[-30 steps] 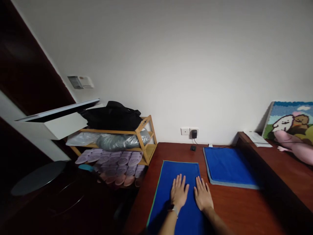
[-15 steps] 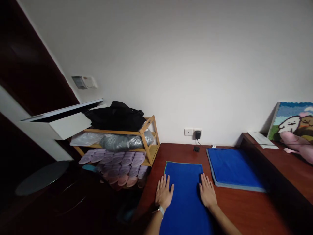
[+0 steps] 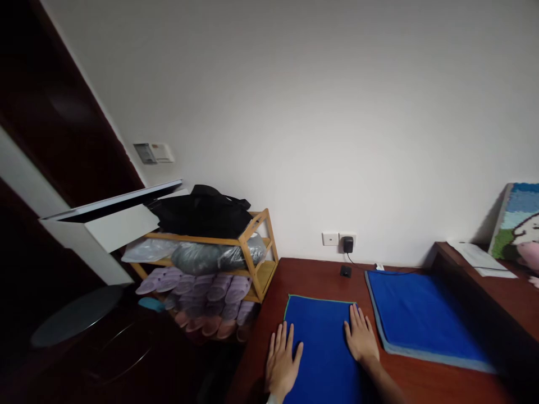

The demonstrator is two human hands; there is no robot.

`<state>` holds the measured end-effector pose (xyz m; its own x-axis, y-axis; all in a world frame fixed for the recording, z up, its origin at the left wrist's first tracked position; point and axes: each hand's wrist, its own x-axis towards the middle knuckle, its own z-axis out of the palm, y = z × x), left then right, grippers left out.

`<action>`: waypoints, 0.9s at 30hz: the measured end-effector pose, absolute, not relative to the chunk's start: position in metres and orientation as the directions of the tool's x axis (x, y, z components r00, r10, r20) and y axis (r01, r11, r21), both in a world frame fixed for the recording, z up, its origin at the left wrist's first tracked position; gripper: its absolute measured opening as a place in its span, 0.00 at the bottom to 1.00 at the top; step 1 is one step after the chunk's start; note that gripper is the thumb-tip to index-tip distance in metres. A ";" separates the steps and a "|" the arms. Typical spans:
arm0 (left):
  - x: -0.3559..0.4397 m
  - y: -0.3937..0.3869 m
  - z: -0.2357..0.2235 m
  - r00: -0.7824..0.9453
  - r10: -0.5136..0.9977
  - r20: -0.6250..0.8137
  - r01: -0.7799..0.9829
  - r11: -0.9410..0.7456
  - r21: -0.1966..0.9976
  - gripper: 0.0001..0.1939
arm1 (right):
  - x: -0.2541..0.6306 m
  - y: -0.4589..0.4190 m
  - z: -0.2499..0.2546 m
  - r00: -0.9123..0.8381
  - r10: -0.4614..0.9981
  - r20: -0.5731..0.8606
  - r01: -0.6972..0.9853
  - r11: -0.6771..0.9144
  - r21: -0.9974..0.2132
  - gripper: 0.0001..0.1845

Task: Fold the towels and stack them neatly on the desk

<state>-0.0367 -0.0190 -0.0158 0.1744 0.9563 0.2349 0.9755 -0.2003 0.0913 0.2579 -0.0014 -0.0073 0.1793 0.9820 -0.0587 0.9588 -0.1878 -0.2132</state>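
Note:
A blue cloth (image 3: 322, 342) with a thin green edge lies flat and long on the reddish-brown table (image 3: 311, 272). My left hand (image 3: 283, 359) rests on its left edge, palm down with the fingers stretched out. On the opposite edge, near the far right corner, my right hand (image 3: 361, 335) also lies flat with fingers spread. Neither hand grips anything. To the right lies a stack of blue cloths (image 3: 425, 314) with grey borders, apart from my right hand. The near end of the cloth runs out of view.
A wooden rack (image 3: 256, 252) at left holds a black bag (image 3: 206, 213), plastic-wrapped bundles and several purple slippers (image 3: 219, 286). A black plug (image 3: 347, 244) sits in the wall socket, its cable running behind the cloths. Papers (image 3: 480, 259) lie on the raised ledge at right.
My right hand has slid a little toward the cloth's far right corner. My left hand stays flat on the left edge. The view has shifted, so the scene sits lower.

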 end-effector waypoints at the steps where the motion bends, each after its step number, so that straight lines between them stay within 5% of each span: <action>1: -0.030 -0.016 -0.014 0.172 0.951 0.256 0.975 -0.201 0.090 0.35 | 0.258 -0.001 -0.008 0.180 0.982 -0.055 0.958 -0.188 -0.219 0.40; 5: 0.036 0.006 0.000 0.272 0.907 0.320 0.937 -0.326 0.126 0.32 | 0.258 0.001 -0.007 0.187 0.981 -0.052 0.954 -0.194 -0.230 0.39; 11: 0.123 0.044 -0.001 0.443 0.874 0.199 0.840 -0.482 0.250 0.31 | 0.261 0.003 -0.013 0.158 0.986 -0.059 0.962 -0.167 -0.215 0.39; 22: -0.038 0.060 -0.001 0.104 0.990 0.096 0.986 -0.115 0.117 0.33 | 0.260 0.002 -0.006 0.184 0.982 -0.048 0.943 -0.191 -0.271 0.38; 27: -0.063 -0.033 -0.033 0.072 0.962 0.262 0.983 -0.113 0.144 0.32 | 0.259 0.004 -0.001 0.200 0.978 -0.060 0.933 -0.208 -0.294 0.38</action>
